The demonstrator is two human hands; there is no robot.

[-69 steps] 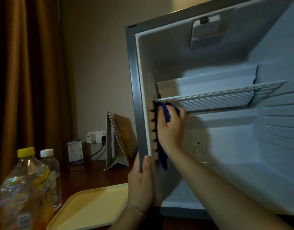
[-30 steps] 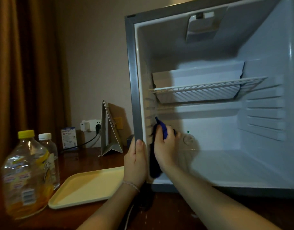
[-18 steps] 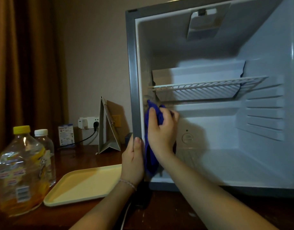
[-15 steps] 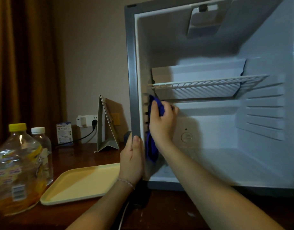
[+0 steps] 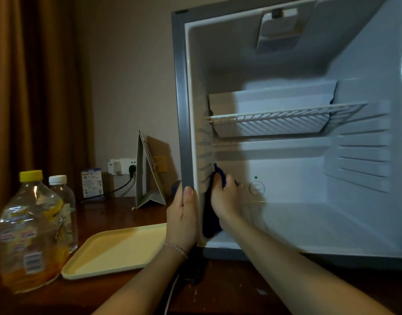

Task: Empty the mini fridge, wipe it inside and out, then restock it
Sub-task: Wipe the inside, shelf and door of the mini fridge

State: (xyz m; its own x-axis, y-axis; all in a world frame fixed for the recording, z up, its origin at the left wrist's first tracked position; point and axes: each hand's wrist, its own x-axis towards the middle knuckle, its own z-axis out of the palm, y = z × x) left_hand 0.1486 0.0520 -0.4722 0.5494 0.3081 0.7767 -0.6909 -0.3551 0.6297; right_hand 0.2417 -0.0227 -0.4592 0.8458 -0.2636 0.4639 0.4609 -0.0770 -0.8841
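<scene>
The mini fridge (image 5: 181, 87) stands open on the wooden table, grey outside and white inside, with nothing stored in it. A white wire shelf (image 5: 284, 118) sits halfway up. My right hand (image 5: 226, 196) presses a dark blue cloth (image 5: 210, 221) against the lower part of the left inner wall, and the cloth hangs below my palm. My left hand (image 5: 183, 220) grips the fridge's left front edge, thumb on the frame. A round dial (image 5: 257, 188) sits on the back wall just right of my right hand.
A cream tray (image 5: 118, 248) lies on the table left of the fridge. A yellow-capped bottle (image 5: 29, 233) and a white-capped bottle (image 5: 63, 201) stand at the far left. Behind are a folded card stand (image 5: 149, 173), a small carton (image 5: 92, 183) and a wall socket (image 5: 121, 165) with a cable.
My right hand has slid the cloth down the left inner wall from just under the shelf to near the fridge floor. My left hand stays on the frame.
</scene>
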